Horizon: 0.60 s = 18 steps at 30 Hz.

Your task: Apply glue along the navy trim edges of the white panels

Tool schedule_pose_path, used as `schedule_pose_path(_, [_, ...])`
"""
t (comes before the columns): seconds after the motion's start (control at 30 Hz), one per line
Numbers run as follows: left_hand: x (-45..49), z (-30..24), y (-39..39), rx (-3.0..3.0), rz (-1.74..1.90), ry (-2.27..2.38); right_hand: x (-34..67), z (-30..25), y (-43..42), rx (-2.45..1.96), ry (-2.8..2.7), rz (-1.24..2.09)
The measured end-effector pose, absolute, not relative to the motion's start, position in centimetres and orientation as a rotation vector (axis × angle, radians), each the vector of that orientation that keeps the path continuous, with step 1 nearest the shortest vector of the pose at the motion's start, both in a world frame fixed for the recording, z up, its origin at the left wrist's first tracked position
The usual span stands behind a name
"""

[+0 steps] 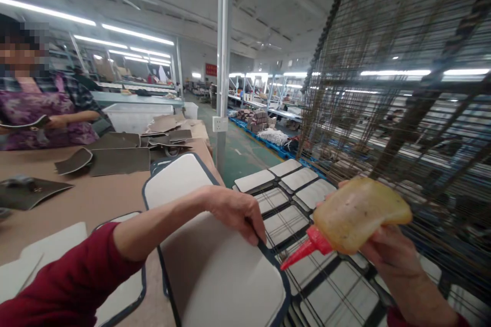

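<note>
Lower centre: panel [226, 276] is pinched at edge by left hand [238, 212]; right of it, bottle [360, 214] is gripped by right hand [391, 250], fingers curled. Laid panels [312, 194], lower right, seem done; held one isn't laid.

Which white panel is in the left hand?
The front panel, nearest the camera: the left hand grips its dark edge, while the rack panels aren't held.
</note>
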<state>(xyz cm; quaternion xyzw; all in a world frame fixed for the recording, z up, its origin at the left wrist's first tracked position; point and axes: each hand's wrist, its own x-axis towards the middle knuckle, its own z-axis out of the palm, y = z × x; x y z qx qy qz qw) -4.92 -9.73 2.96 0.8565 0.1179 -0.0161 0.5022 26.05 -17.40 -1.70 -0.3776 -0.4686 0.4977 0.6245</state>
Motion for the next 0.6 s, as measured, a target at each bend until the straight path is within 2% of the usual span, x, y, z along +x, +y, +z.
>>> schedule_pose_path(0.2, [-3.2,3.7,-10.1,1.959,-0.165,0.26,25.9,-1.8,-16.9,-0.82,-1.167,1.191])
schedule_pose_path(0.6, [-3.4,3.0,-9.3,1.856,-0.176,0.228,23.2,-0.4,-16.0,-0.763,-1.245,1.247])
